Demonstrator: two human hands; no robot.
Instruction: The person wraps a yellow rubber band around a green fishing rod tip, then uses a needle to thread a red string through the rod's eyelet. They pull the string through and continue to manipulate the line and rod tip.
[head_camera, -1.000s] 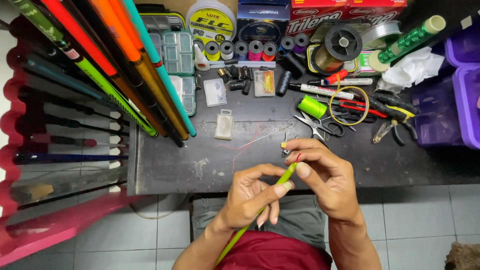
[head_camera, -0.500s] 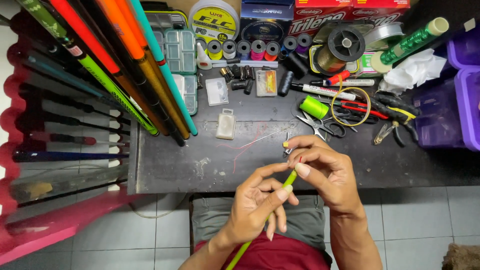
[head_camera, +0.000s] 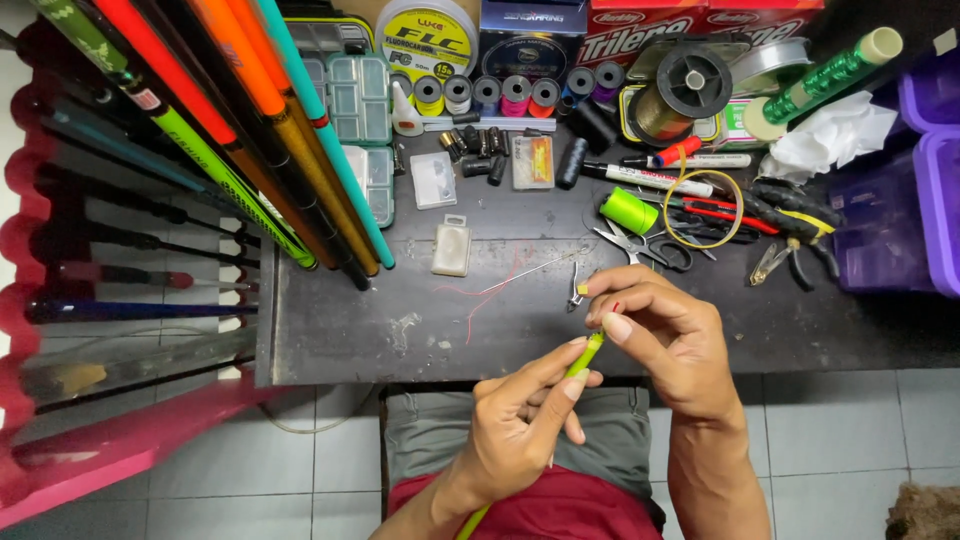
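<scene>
My left hand (head_camera: 520, 425) pinches a thin lime-green rod (head_camera: 588, 352) between thumb and fingers, just below the dark table's front edge; the rod's lower end runs down past my lap. My right hand (head_camera: 662, 335) grips the rod's tip, where a small red thread mark shows. A red thread (head_camera: 492, 292) and a thin metal wire lie on the table just left of my right hand. A small nail clipper (head_camera: 577, 290) lies beside my right index finger.
Several coloured fishing rods (head_camera: 250, 140) lean across the left of the dark table (head_camera: 400, 330). Thread spools (head_camera: 500, 95), tackle boxes (head_camera: 358, 100), scissors (head_camera: 640, 245), pliers (head_camera: 790, 255), markers and purple bins (head_camera: 920, 190) crowd the back and right.
Both hands stayed at the rod tip near the table edge. My left fingers shifted their pinch slightly along the green rod.
</scene>
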